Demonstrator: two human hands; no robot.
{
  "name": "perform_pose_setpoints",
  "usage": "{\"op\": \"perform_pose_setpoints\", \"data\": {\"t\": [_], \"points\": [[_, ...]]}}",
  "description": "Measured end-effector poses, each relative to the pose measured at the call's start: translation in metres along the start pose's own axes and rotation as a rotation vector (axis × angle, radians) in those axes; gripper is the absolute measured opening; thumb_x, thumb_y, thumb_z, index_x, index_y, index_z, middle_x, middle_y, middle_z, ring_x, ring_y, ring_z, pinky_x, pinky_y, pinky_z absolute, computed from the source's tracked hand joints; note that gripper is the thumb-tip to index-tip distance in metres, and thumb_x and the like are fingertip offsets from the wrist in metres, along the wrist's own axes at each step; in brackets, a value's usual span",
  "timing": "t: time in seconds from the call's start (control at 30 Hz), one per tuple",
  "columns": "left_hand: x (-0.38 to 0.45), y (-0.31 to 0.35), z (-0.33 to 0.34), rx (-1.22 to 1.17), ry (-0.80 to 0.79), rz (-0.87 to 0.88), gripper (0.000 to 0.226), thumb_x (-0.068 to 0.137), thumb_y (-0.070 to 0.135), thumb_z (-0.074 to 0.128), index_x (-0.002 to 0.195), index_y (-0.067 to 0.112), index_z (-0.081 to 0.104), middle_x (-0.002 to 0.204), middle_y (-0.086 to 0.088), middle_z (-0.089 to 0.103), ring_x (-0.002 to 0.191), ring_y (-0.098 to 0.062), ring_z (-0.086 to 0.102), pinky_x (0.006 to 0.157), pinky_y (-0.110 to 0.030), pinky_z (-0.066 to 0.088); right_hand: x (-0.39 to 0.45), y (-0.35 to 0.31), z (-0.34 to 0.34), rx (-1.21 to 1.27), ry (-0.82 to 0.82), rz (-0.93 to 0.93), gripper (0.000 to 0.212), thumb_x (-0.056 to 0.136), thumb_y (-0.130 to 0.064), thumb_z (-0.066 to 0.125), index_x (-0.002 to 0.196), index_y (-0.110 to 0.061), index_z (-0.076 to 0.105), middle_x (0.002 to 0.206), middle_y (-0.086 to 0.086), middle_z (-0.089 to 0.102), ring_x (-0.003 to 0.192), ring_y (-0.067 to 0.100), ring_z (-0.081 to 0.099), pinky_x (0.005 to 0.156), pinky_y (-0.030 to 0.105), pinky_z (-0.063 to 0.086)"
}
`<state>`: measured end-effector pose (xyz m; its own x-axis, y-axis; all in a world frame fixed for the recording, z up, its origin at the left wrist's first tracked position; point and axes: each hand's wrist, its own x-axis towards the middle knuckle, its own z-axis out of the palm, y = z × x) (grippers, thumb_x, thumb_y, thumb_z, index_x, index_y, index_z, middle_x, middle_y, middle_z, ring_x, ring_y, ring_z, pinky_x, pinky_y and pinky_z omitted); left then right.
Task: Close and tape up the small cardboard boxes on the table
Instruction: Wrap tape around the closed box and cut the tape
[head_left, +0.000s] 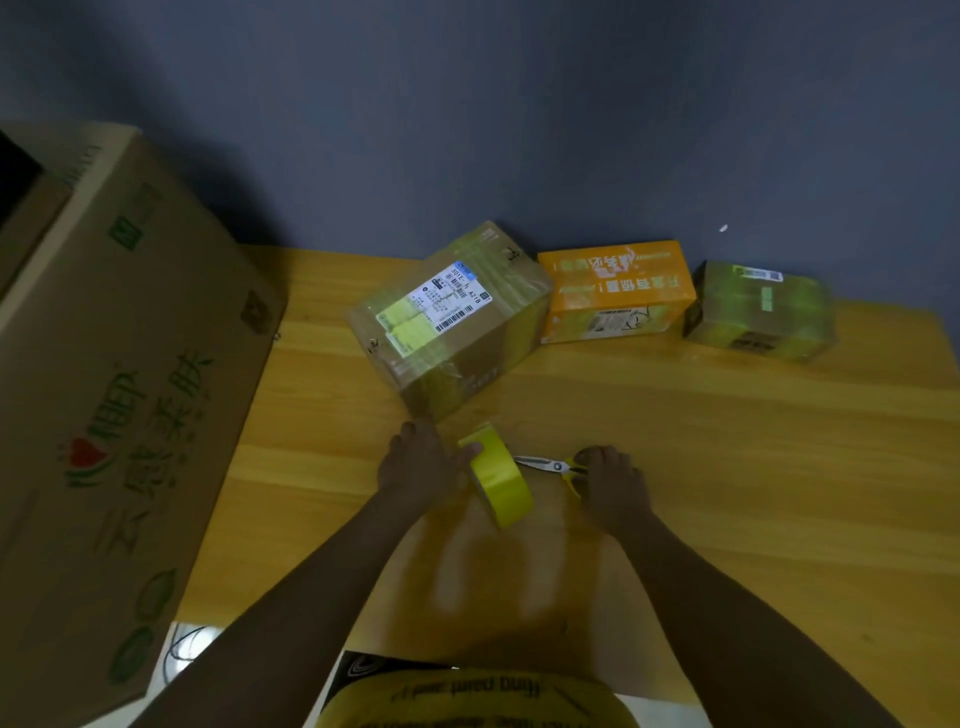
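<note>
Three taped boxes (451, 317), glossy yellow

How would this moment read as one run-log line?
left hand: holds tape | right hand: on scissors | three boxes taped, by wall

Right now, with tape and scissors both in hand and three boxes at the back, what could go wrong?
The scissors point their blades at the tape roll and the left hand gripping it, so a careless cut might nick fingers. The right hand holds them low on the table. The roll stands tilted on edge and may roll if released. All three small boxes already look taped, so re-taping one is possible.
</note>
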<state>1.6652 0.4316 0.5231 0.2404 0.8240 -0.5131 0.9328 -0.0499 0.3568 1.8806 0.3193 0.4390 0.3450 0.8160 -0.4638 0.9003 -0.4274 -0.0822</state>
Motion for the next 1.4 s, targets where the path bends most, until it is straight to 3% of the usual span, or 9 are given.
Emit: {"op": "perform_pose_setpoints", "data": {"t": [0.17,0.43,0.67,0.97,1.07,1.13,1.2,1.27,1.4], "points": [[0.005,-0.001,0.000,-0.093,-0.008,0.011,0.080,0.086,0.059,0.057,0.140,0.005,0.034,0.140,-0.016,0.037,0.130,-0.035,0.034,0.102,-0.048,0.037,0.012,-0.001,-0.010,-0.181,-0.080,-0.055,0.045,0.101,-0.041,0.039,0.131,-0.006,0.044,0.129,0.013,0.049,0.120,0.028,0.048,0.095,0.036,0.042],[0.016,-0.005,0.002,-0.255,-0.013,0.066,0.082,0.083,0.048,0.068,0.143,0.004,0.034,0.145,-0.016,0.037,0.133,-0.033,0.036,0.103,-0.048,0.038,0.035,0.003,-0.086,0.496,-0.100,-0.136,0.017,0.096,-0.025,0.055,0.081,-0.024,0.046,0.074,-0.001,0.043,0.063,0.015,0.042,0.069,0.035,0.042],[0.019,-0.010,0.006,-0.316,0.039,0.051,0.086,0.079,0.048,0.073,0.143,0.006,0.034,0.145,-0.013,0.037,0.133,-0.030,0.036,0.103,-0.047,0.039,0.055,-0.020,-0.154,-0.137,-0.442,-0.235,0.066,0.098,-0.057,0.038,0.148,-0.016,0.027,0.140,0.012,0.042,0.117,0.033,0.047,0.088,0.041,0.040],[0.019,-0.012,0.014,-0.343,0.098,0.051,0.089,0.077,0.049,0.074,0.142,0.005,0.034,0.141,-0.014,0.039,0.132,-0.030,0.036,0.102,-0.045,0.038,0.056,-0.085,-0.186,-0.533,-0.548,-0.318,0.080,0.092,-0.067,0.036,0.151,-0.014,0.026,0.155,0.006,0.029,0.139,0.029,0.032,0.104,0.042,0.034],[0.018,-0.013,0.017,-0.373,0.097,0.049,0.089,0.077,0.049,0.074,0.143,0.005,0.033,0.142,-0.015,0.039,0.132,-0.031,0.037,0.103,-0.044,0.038,0.058,-0.093,-0.178,-0.524,-0.425,-0.460,0.045,0.099,-0.051,0.038,0.118,-0.017,0.061,0.120,0.004,0.057,0.113,0.028,0.051,0.081,0.033,0.045],[0.018,-0.014,0.018,-0.404,0.098,0.033,0.089,0.078,0.048,0.073,0.144,0.005,0.032,0.143,-0.013,0.038,0.132,-0.029,0.037,0.103,-0.041,0.038,0.058,-0.087,-0.177,-0.481,-0.238,-0.545,0.037,0.097,-0.045,0.048,0.071,-0.019,0.053,0.072,-0.004,0.047,0.072,0.020,0.049,0.054,0.026,0.034],[0.020,-0.015,0.019,-0.420,0.099,0.014,0.090,0.078,0.047,0.074,0.145,0.005,0.031,0.145,-0.013,0.037,0.133,-0.029,0.037,0.104,-0.041,0.038,0.058,-0.078,-0.175,-0.424,-0.209,-0.528,0.042,0.095,-0.047,0.052,0.063,-0.020,0.051,0.063,-0.004,0.040,0.056,0.014,0.037,0.049,0.026,0.028],[0.022,-0.013,0.020,-0.442,0.081,0.008,0.093,0.076,0.046,0.076,0.146,0.005,0.029,0.147,-0.014,0.035,0.135,-0.029,0.036,0.105,-0.044,0.038,0.058,-0.069,-0.171,-0.372,-0.306,-0.468,0.040,0.092,-0.053,0.053,0.090,-0.016,0.068,0.076,-0.004,0.054,0.066,0.013,0.049,0.054,0.026,0.037],[0.026,-0.008,0.019,-0.412,0.064,0.047,0.091,0.075,0.044,0.078,0.143,0.004,0.033,0.144,-0.015,0.040,0.132,-0.030,0.040,0.102,-0.045,0.040,0.055,-0.057,-0.159,-0.298,-0.391,-0.363,0.059,0.097,-0.052,0.042,0.142,-0.013,0.044,0.133,0.009,0.054,0.114,0.029,0.053,0.090,0.038,0.048]]}}
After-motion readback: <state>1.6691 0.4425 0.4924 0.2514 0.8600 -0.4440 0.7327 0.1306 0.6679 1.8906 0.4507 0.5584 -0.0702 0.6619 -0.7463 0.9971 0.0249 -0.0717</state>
